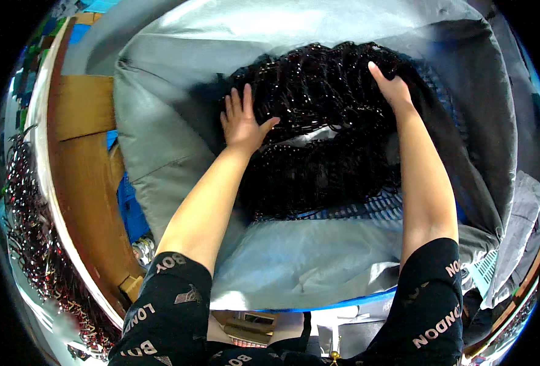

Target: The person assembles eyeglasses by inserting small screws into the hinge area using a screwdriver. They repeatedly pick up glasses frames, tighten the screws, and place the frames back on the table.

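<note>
A heap of black fabric with small shiny beads or sequins [318,91] lies inside a large grey sack-like liner [160,140]. My left hand [242,122] rests flat on the left side of the heap, fingers spread. On the heap's upper right, my right hand [392,85] presses down with its fingers curled into the fabric. Both forearms reach in from the lower edge, with black printed sleeves at the elbows. A strip of pale material [309,137] shows between folds of the black fabric.
A wooden frame [87,183] stands to the left of the sack. More dark beaded material [35,244] hangs over a white edge at far left. Blue mesh [129,207] shows beside the frame. Grey cloth [526,201] drapes at right.
</note>
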`<state>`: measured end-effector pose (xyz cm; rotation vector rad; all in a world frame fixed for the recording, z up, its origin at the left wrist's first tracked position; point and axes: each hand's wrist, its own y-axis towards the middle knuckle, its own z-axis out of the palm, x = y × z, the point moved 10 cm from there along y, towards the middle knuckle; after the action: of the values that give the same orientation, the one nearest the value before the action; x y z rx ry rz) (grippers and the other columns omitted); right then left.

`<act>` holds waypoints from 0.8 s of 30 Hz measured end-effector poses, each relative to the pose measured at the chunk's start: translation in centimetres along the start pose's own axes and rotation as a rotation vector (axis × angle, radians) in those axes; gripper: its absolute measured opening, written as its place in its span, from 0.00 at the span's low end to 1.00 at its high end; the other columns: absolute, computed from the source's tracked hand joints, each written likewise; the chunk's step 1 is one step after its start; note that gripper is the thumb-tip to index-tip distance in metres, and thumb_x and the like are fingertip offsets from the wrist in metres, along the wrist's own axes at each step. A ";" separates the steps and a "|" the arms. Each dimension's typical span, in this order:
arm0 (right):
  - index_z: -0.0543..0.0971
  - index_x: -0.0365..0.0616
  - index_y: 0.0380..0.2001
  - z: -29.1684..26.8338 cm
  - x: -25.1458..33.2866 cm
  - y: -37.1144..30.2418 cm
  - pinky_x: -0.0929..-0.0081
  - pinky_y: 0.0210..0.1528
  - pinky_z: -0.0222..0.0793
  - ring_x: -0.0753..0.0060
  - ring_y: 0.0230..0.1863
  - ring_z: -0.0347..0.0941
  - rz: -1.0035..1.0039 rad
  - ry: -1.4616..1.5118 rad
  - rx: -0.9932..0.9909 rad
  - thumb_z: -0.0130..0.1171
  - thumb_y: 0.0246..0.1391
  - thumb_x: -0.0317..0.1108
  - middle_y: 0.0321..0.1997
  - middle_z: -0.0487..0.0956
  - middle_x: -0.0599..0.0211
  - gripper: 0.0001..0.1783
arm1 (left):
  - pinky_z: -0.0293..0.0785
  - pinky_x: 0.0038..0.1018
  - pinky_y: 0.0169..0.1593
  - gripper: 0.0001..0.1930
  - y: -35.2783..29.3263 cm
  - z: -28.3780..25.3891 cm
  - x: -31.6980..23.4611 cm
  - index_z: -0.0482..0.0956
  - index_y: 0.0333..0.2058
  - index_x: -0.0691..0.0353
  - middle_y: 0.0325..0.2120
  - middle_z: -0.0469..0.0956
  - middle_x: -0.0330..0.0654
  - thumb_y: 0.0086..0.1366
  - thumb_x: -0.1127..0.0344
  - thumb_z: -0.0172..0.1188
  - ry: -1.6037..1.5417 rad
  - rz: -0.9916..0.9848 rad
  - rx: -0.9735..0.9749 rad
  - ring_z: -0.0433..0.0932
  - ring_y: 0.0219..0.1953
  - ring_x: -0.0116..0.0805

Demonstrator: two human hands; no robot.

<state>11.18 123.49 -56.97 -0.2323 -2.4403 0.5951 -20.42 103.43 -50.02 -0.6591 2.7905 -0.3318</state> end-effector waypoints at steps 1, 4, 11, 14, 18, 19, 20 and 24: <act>0.71 0.25 0.44 0.3 -0.2 -0.3 0.66 0.54 0.64 0.50 0.52 0.69 -0.005 -0.074 -0.013 0.55 0.32 0.74 0.48 0.72 0.42 0.56 | 0.46 0.48 0.62 0.55 0.7 0.2 0.1 0.42 0.62 0.60 0.62 0.43 0.57 0.45 0.38 0.63 0.036 -0.016 0.055 0.43 0.64 0.55; 0.68 0.26 0.47 -2.6 2.5 -3.1 0.64 0.53 0.65 0.50 0.48 0.71 -0.103 -0.348 -0.149 0.57 0.40 0.64 0.44 0.75 0.45 0.47 | 0.47 0.42 0.63 0.53 0.0 -1.4 -0.6 0.41 0.63 0.58 0.63 0.41 0.55 0.47 0.36 0.58 0.124 -0.092 0.189 0.43 0.65 0.49; 0.74 0.35 0.34 -11.4 22.9 -33.3 0.76 0.34 0.68 0.74 0.29 0.70 -0.966 0.784 0.750 0.48 0.56 0.34 0.30 0.75 0.64 0.12 | 0.64 0.33 0.55 0.26 -16.6 -17.2 -6.0 0.68 0.50 0.63 0.49 0.68 0.53 0.55 0.56 0.56 -0.399 0.271 -0.028 0.68 0.51 0.48; 0.74 0.37 0.22 -15.7 28.5 -51.6 0.70 0.28 0.70 0.62 0.27 0.73 -1.350 1.319 1.717 0.55 0.51 0.37 0.25 0.75 0.55 0.13 | 0.66 0.34 0.52 0.15 -29.3 -20.0 -6.9 0.74 0.42 0.60 0.44 0.73 0.48 0.56 0.63 0.55 -0.525 0.324 0.094 0.71 0.47 0.46; 0.73 0.35 0.21 -18.0 30.3 -63.2 0.66 0.27 0.70 0.58 0.22 0.72 -1.365 1.764 2.143 0.53 0.52 0.36 0.22 0.73 0.56 0.14 | 0.68 0.34 0.50 0.16 -43.7 -24.2 -5.9 0.74 0.41 0.59 0.42 0.74 0.45 0.53 0.64 0.57 -0.536 0.464 0.327 0.72 0.45 0.44; 0.71 0.35 0.20 -17.4 30.8 -65.5 0.65 0.26 0.69 0.59 0.21 0.71 -1.306 1.844 2.194 0.50 0.53 0.34 0.21 0.72 0.56 0.14 | 0.68 0.34 0.49 0.16 -47.3 -24.5 -4.1 0.74 0.41 0.60 0.42 0.74 0.45 0.52 0.64 0.57 -0.562 0.409 0.375 0.73 0.44 0.44; 0.70 0.36 0.19 -16.9 31.3 -67.8 0.64 0.25 0.67 0.59 0.21 0.69 -1.256 1.922 2.236 0.47 0.54 0.32 0.20 0.70 0.57 0.13 | 0.69 0.36 0.47 0.15 -50.0 -25.6 -1.7 0.73 0.40 0.62 0.39 0.75 0.46 0.52 0.65 0.56 -0.537 0.360 0.369 0.73 0.42 0.46; 0.69 0.42 0.08 -14.0 33.8 -79.4 0.81 0.09 0.61 0.74 0.12 0.67 -0.824 1.869 2.207 0.52 0.41 0.19 0.14 0.71 0.66 0.13 | 0.72 0.36 0.39 0.13 -61.4 -29.0 7.8 0.75 0.37 0.64 0.33 0.76 0.49 0.52 0.67 0.58 -0.614 0.181 0.067 0.75 0.35 0.48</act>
<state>-9.41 68.46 7.75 0.7298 0.5916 1.2217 -10.83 51.02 -7.28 -0.3993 2.2172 -0.1503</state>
